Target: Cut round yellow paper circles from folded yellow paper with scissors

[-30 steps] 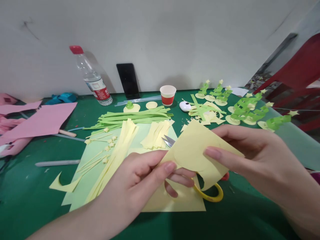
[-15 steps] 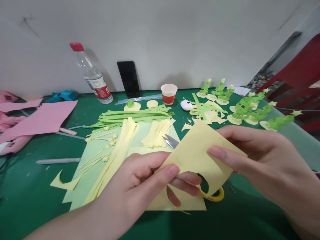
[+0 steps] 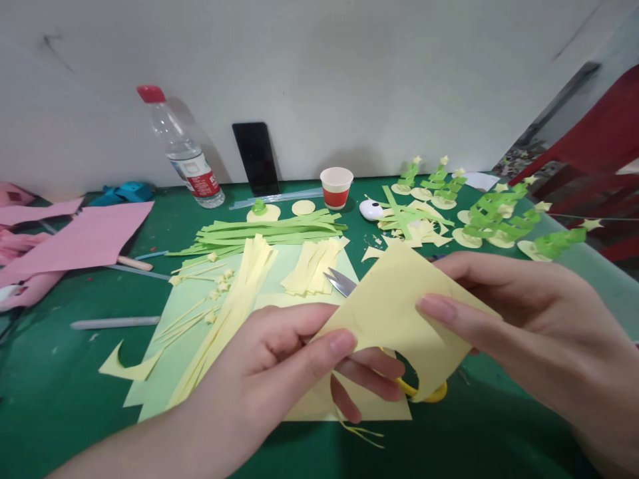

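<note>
A yellow paper piece [image 3: 394,293] with a curved cut-out in its lower edge is held up between both hands. My left hand [image 3: 299,366] pinches its left corner between thumb and fingers. On its right side, my right hand [image 3: 504,319] grips it, thumb on the front face. Behind the paper lie scissors [image 3: 342,282], blades pointing up-left, their yellow handle partly hidden. Long yellow strips [image 3: 234,306] and short yellow strips [image 3: 314,266] rest on pale green sheets [image 3: 160,366]. Small paper stars [image 3: 219,285] sit beside the long strips.
Green strips [image 3: 269,231], a paper cup [image 3: 336,189], a phone [image 3: 256,158] and a bottle [image 3: 192,163] stand or lie toward the wall. Green spiral pieces with stars [image 3: 494,216] are at right. Pink paper [image 3: 90,233] lies left; a white-and-black object [image 3: 372,209] sits near yellow scraps [image 3: 424,229].
The paper and right hand have shifted slightly right. Thin yellow slivers now show below my left hand's fingers, near the sheet's front edge. More of the scissors' yellow handle is covered.
</note>
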The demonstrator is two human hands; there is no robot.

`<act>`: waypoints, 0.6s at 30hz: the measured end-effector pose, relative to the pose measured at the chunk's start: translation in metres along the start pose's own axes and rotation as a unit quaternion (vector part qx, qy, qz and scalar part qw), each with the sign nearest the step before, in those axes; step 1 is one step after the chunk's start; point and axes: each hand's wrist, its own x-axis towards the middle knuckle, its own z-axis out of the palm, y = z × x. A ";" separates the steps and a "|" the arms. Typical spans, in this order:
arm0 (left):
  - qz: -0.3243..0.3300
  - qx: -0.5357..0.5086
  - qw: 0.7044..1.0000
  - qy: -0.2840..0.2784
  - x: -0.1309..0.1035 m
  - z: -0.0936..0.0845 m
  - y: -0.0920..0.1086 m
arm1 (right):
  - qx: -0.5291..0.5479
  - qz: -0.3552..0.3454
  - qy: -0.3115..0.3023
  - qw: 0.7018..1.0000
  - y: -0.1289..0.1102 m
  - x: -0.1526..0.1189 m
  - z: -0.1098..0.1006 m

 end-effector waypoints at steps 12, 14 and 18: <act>-0.008 0.017 1.000 0.013 0.000 0.001 0.000 | 0.010 0.012 0.000 1.000 0.003 -0.001 0.001; 0.001 0.040 0.999 0.011 -0.001 0.001 0.001 | 0.003 0.017 0.004 1.000 0.003 -0.001 0.002; 0.002 0.087 0.996 0.013 -0.001 0.001 0.004 | -0.008 0.034 -0.018 0.999 0.002 -0.002 0.002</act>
